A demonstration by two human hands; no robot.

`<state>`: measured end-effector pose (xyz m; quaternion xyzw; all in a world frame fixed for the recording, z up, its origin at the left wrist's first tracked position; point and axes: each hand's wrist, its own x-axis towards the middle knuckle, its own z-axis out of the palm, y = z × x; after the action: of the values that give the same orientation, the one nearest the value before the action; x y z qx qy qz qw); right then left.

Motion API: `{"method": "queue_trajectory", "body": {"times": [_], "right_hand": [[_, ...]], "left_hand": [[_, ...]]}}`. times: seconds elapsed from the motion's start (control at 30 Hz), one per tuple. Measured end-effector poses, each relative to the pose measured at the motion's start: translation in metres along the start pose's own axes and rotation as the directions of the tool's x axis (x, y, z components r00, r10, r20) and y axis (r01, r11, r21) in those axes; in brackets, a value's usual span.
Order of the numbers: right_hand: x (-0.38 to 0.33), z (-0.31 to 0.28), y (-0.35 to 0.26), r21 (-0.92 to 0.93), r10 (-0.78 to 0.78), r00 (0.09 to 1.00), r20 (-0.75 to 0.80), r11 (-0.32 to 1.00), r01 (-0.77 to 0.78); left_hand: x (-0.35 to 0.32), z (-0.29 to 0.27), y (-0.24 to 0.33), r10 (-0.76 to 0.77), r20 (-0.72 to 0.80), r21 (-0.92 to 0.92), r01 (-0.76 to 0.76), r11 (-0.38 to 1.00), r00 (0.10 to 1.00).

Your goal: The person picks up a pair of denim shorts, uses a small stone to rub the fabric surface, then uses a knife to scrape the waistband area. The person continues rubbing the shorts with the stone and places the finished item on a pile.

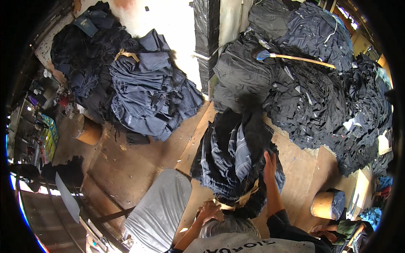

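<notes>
A bundle of dark denim pieces (219,156) lies in front of me on the floor, its frayed edges stacked in layers. A tan cloth strip (249,194) runs across its near end. Fingers stretched out, my right hand (270,166) lies flat against the bundle's right side. My left hand (208,212) is at the near left corner, beside one end of the strip, with its fingers curled. What those fingers hold, if anything, is hidden.
A grey padded board (162,206) lies to my left. Piled denim (141,92) stands at far left; dark cloth heaps (312,99) fill the far right, a wooden-handled tool (301,60) on top. Round tan containers (89,130) stand on both sides. A black-wrapped post (206,38) rises behind.
</notes>
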<state>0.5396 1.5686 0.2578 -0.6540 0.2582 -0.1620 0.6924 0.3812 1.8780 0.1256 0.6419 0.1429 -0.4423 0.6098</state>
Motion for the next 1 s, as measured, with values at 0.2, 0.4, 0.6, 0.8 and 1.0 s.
{"method": "queue_trajectory", "body": {"times": [0.2, 0.4, 0.6, 0.8, 1.0], "right_hand": [[0.095, 0.022, 0.042, -0.053, 0.065, 0.981, -0.181, 0.996, -0.076], [0.102, 0.066, 0.085, -0.581, -0.103, 0.964, -0.246, 0.811, -0.061], [0.076, 0.119, 0.065, -0.828, -0.096, 0.991, -0.098, 0.561, -0.028], [0.077, 0.106, 0.074, -0.871, -0.102, 0.994, -0.043, 0.491, 0.012], [0.076, 0.076, 0.09, -0.781, -0.216, 0.976, 0.014, 0.607, 0.146]], "left_hand": [[0.037, 0.048, 0.03, -0.136, -0.136, 0.202, 0.162, 0.966, 0.981], [0.067, 0.056, 0.015, -0.192, -0.001, 0.008, 0.192, 0.981, 0.981], [0.078, 0.049, 0.01, -0.149, -0.01, 0.044, 0.15, 0.988, 0.989], [0.057, 0.035, 0.037, -0.016, 0.024, -0.06, 0.017, 0.998, 1.0], [0.033, 0.016, 0.057, 0.063, 0.042, -0.121, -0.058, 0.991, 0.997]]}}
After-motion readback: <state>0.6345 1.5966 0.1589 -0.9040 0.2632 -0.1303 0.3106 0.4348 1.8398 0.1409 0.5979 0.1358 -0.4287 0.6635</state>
